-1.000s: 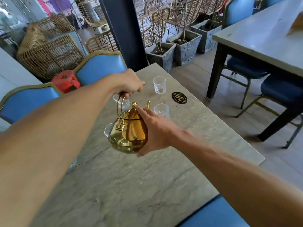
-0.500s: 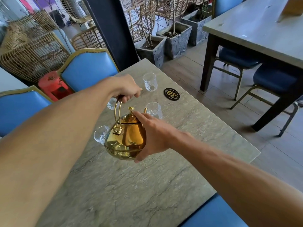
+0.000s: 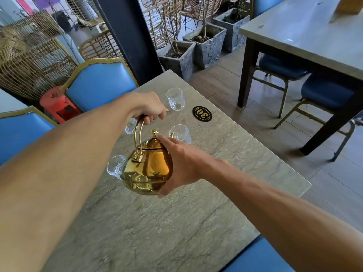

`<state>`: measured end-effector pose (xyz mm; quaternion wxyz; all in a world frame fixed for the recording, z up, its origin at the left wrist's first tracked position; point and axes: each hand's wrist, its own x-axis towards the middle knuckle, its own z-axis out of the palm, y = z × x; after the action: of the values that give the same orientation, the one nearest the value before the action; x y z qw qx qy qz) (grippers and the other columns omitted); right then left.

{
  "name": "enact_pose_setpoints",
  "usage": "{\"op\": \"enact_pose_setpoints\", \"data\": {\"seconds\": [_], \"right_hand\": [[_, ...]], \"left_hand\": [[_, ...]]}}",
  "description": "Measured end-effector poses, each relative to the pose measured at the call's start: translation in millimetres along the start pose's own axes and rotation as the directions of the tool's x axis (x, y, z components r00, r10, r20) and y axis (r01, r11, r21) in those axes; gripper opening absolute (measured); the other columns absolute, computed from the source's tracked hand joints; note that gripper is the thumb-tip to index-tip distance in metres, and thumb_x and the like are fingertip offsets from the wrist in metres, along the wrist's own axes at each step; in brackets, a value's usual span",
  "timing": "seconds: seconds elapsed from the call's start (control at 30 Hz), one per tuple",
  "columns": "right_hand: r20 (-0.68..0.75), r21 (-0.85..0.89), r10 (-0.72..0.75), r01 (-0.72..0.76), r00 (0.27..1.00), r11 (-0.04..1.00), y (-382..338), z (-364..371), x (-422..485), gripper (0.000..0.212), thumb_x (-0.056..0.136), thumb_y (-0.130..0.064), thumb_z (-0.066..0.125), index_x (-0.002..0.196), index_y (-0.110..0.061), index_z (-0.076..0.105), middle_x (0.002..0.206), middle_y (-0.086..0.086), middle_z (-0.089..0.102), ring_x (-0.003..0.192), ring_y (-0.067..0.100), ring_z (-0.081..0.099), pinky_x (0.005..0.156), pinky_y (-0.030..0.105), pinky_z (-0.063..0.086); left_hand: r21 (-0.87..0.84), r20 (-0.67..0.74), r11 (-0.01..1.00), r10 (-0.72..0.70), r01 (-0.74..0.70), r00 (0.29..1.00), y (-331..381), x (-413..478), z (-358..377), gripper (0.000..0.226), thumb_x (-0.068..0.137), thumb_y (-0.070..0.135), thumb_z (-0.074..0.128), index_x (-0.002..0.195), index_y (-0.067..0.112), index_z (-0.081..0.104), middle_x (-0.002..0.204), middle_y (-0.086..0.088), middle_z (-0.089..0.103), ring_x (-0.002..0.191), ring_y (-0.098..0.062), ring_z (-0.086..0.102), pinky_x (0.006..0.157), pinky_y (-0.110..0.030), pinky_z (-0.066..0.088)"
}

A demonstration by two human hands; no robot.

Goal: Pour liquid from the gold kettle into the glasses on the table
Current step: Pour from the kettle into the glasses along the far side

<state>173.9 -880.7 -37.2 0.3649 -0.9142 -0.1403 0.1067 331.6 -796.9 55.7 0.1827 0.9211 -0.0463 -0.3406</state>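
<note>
The gold kettle [image 3: 147, 169] hangs above the grey stone table [image 3: 176, 222], tilted with its spout toward a clear glass [image 3: 181, 133] just beyond it. My left hand [image 3: 149, 107] grips the kettle's arched handle from above. My right hand [image 3: 182, 165] cups the kettle's right side, index finger on the lid near the knob. Another glass [image 3: 175, 99] stands farther back, one [image 3: 130, 126] shows partly under my left hand, and one [image 3: 115, 166] sits left of the kettle. Whether liquid flows is hidden.
A black oval "30" plaque [image 3: 202, 113] lies on the table right of the far glass. Blue chairs [image 3: 100, 83] line the table's left side. A dark pillar [image 3: 127, 36], stone planters [image 3: 177, 59] and a second table [image 3: 306, 34] stand beyond.
The kettle has stayed in both hands, its spout still close to the nearest glass. The view has shifted slightly; the hands keep the same hold.
</note>
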Motion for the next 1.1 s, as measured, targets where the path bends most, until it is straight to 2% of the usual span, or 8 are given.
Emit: {"op": "enact_pose_setpoints", "data": {"seconds": [0.23, 0.5, 0.77, 0.97, 1.1], "right_hand": [[-0.005, 0.015, -0.012, 0.012, 1.000, 1.000, 1.9, -0.8, 2.4, 0.151, 0.042, -0.071, 0.091, 0.158, -0.029, 0.006, 0.143, 0.000, 0.046, 0.115, 0.022, 0.055, 0.090, 0.031, 0.047], [-0.023, 0.019, -0.026, 0.026, 0.999, 0.999, 5.1, -1.7, 2.6, 0.148, 0.041, -0.071, 0.091, 0.157, -0.029, 0.008, 0.142, 0.000, 0.048, 0.111, 0.021, 0.056, 0.087, 0.027, 0.046], [-0.021, 0.029, -0.032, 0.032, 0.999, 0.999, 5.7, -3.1, 3.3, 0.146, 0.041, -0.072, 0.091, 0.156, -0.030, 0.010, 0.139, 0.000, 0.049, 0.108, 0.019, 0.055, 0.086, 0.027, 0.046], [-0.015, 0.037, -0.031, 0.032, 0.999, 0.999, 7.1, -3.8, 3.4, 0.148, 0.042, -0.070, 0.092, 0.157, -0.029, 0.009, 0.140, 0.000, 0.048, 0.110, 0.019, 0.055, 0.086, 0.026, 0.045], [-0.008, 0.031, -0.025, 0.026, 1.000, 0.999, 7.2, -4.7, 3.2, 0.147, 0.042, -0.071, 0.091, 0.157, -0.029, 0.009, 0.140, 0.000, 0.048, 0.110, 0.020, 0.055, 0.087, 0.029, 0.047]], "left_hand": [[0.005, 0.009, 1.000, -0.009, 0.009, 1.000, -1.1, 6.6, -2.2, 0.039, 0.089, 0.001, 0.056, 0.127, 0.007, 0.059, 0.044, 0.000, 0.039, 0.035, -0.008, 0.030, 0.033, -0.019, 0.031], [0.013, 0.022, 1.000, -0.012, 0.012, 1.000, 1.1, 8.4, -2.2, 0.024, 0.088, 0.001, 0.057, 0.111, 0.003, 0.061, 0.041, 0.001, 0.041, 0.035, -0.008, 0.031, 0.032, -0.019, 0.031], [0.026, 0.019, 1.000, -0.015, 0.014, 1.000, 3.0, 9.5, -2.0, 0.030, 0.088, 0.000, 0.057, 0.118, 0.003, 0.062, 0.045, -0.001, 0.041, 0.036, -0.009, 0.032, 0.033, -0.019, 0.032], [0.034, 0.020, 0.999, -0.023, 0.022, 1.000, 4.6, 11.2, -1.2, 0.023, 0.088, 0.000, 0.057, 0.110, 0.006, 0.060, 0.047, -0.002, 0.041, 0.036, -0.009, 0.032, 0.034, -0.020, 0.032], [0.030, 0.017, 0.999, -0.028, 0.027, 0.999, 4.5, 12.3, -1.8, 0.029, 0.088, 0.000, 0.057, 0.116, 0.002, 0.062, 0.048, -0.003, 0.041, 0.036, -0.009, 0.032, 0.034, -0.019, 0.031]]}}
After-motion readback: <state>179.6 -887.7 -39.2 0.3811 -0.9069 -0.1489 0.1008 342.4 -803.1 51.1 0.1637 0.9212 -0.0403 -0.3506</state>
